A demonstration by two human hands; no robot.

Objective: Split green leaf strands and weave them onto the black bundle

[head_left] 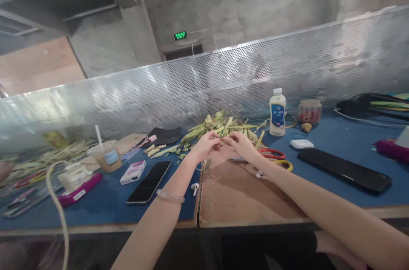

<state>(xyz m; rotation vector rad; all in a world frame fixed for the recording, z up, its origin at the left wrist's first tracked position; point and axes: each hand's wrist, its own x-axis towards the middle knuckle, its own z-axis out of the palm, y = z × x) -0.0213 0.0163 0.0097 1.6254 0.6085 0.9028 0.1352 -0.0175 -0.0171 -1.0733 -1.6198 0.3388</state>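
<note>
Left of the bottle (277, 112), by the leaf pile (223, 125) there, the left hand (206, 144) and right hand (242, 143) pinch a thin leaf strip (223, 139) between thumb and fingertips; an uneven tug would likely tear it.

Dim, flat indoor light; glare streaks the perforated screen (223, 78). Wide-angle lens bends the edges, and the left side blurs softly.

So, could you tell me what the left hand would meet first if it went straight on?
The left hand would probably meet the leaf pile just beyond its fingertips, though the right hand is close alongside.
</note>
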